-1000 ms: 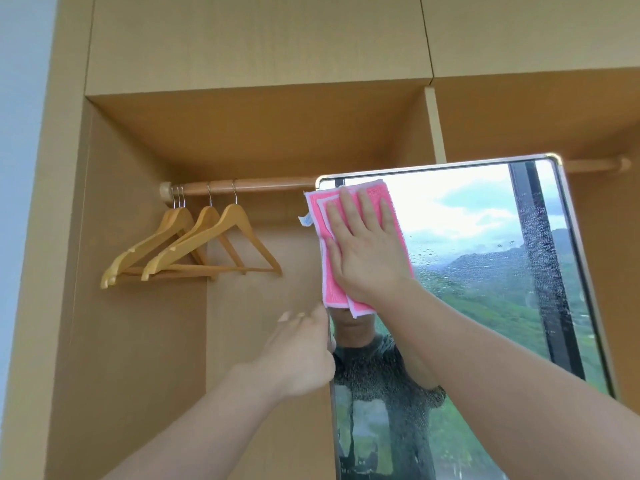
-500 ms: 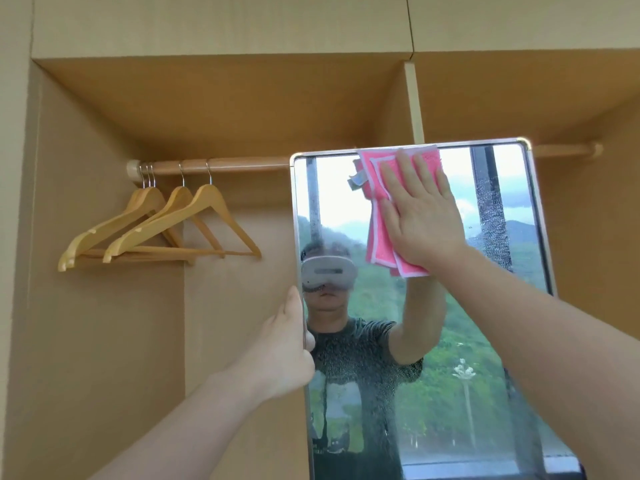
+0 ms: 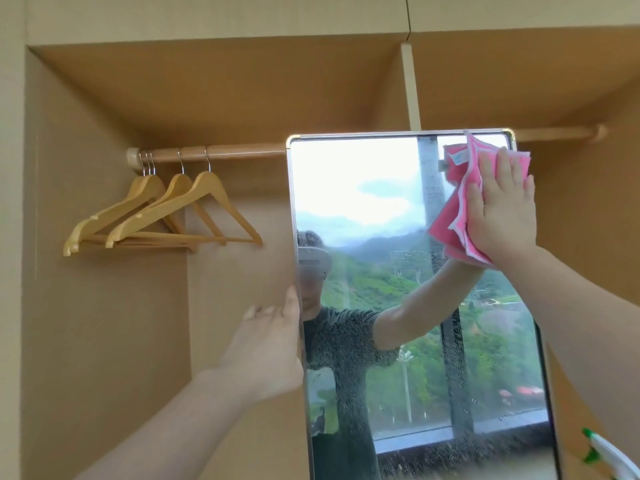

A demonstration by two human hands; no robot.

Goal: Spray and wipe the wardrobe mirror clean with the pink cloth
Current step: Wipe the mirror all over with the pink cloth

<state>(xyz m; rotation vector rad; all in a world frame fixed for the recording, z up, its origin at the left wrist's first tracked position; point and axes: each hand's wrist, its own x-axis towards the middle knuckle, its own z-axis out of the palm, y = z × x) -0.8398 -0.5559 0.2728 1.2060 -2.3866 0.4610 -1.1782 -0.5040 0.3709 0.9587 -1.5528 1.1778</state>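
The wardrobe mirror is a tall metal-framed panel that stands out in front of the open wardrobe, with fine spray droplets on its lower glass. My right hand lies flat with straight fingers and presses the folded pink cloth against the glass at the top right corner. My left hand holds the mirror's left edge about halfway down, thumb along the front of the frame and fingers just beside it. A white spray bottle with a green nozzle shows at the bottom right corner, held by neither hand.
Several wooden hangers hang on the wooden rail in the left wardrobe bay. A vertical divider splits the wardrobe above the mirror. The glass reflects a person and a window view.
My right hand slid the pink cloth along the top of the mirror from the left corner to the right corner. My left hand kept its hold on the left edge.
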